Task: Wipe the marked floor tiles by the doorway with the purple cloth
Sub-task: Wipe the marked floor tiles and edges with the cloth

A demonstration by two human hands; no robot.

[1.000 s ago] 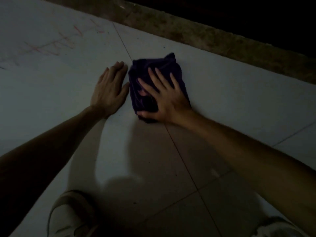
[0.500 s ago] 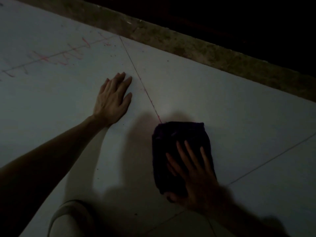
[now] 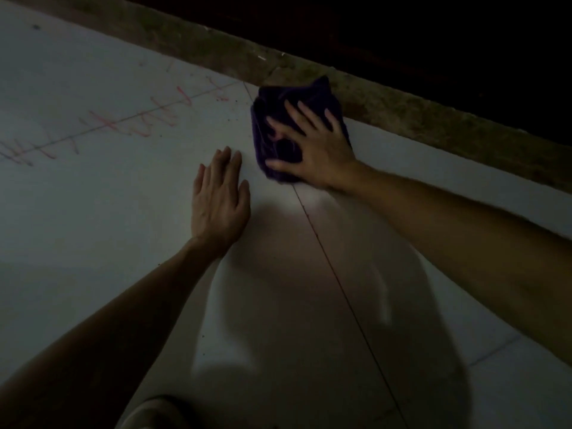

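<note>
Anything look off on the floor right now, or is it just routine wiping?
Red marks still run along the tile joint left of the cloth, with dark specks near their right end. The right hand presses the cloth at the threshold; the left hand rests flat. No spill or damage shows.

Left hand [image 3: 218,199] flat, fingers together pointing 12 o'clock; right hand [image 3: 312,147] at its 2 o'clock, fingers spread, pressing down.

A home doorway: pale floor tiles [image 3: 93,227] meeting a rough threshold [image 3: 433,119].
</note>
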